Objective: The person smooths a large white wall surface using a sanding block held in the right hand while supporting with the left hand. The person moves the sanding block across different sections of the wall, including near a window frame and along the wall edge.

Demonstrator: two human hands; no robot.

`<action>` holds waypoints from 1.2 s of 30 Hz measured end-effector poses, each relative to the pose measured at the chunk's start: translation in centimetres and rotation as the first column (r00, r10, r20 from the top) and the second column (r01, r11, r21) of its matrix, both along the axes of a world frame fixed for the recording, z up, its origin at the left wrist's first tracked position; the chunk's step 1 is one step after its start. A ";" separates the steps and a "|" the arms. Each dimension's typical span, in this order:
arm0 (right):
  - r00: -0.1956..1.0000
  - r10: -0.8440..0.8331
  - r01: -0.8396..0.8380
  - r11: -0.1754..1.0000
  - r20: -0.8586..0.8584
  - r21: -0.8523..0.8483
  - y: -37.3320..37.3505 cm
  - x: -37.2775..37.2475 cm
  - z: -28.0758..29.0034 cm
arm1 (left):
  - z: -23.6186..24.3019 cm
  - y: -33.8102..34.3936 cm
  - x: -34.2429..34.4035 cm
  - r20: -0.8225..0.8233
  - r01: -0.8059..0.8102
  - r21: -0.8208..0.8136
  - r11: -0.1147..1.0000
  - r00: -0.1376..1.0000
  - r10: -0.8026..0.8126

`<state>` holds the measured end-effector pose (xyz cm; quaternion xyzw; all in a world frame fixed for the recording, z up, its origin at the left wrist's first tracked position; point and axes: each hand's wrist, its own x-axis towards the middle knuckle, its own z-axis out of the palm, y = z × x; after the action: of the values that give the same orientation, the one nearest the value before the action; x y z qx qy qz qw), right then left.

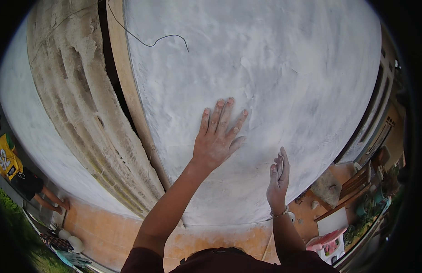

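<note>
My left hand (218, 136) is on or very near the white plastered wall (283, 68), palm toward it, with its dusty fingers stretched out and apart. Lower and to the right, my right hand (278, 177) is held up side-on, fingers extended close together and holding nothing visible; I cannot tell whether it touches the wall. Both hands are powdered pale. Left of the wall surface runs a wooden strip (123, 68) beside a dark gap and a rough, grooved concrete column (69, 77). A thin wire (151, 44) hangs curved over the upper part of the wall.
At the far left stands a person in a yellow top (6, 157) and dark shorts. The orange tiled floor (101, 218) runs along the wall's foot. At lower right are a stone slab (327, 186), wooden furniture (356, 191), plants and pink plastic items (327, 241).
</note>
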<state>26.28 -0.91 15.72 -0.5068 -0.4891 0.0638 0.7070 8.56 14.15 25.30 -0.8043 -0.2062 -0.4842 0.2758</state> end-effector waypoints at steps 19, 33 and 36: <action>0.380 -0.541 0.328 0.837 0.750 0.438 10.2 -2.6 -3.7 | 2.0 4.0 -1.1 0.352 -0.272 0.058 0.961 0.906 0.235; 0.502 -0.558 0.295 0.829 0.661 0.476 11.5 -4.3 -0.2 | -0.5 4.2 -2.0 0.355 -0.278 -0.007 0.960 0.897 0.263; 0.290 -0.247 0.018 0.967 0.925 0.253 8.3 -4.6 -5.9 | -1.6 4.3 -3.0 0.328 -0.288 -0.018 0.957 0.903 0.278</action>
<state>21.64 7.37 9.86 -0.4137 -0.7712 -0.3544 0.3293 5.57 18.48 23.75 -0.6699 -0.3560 -0.5690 0.3175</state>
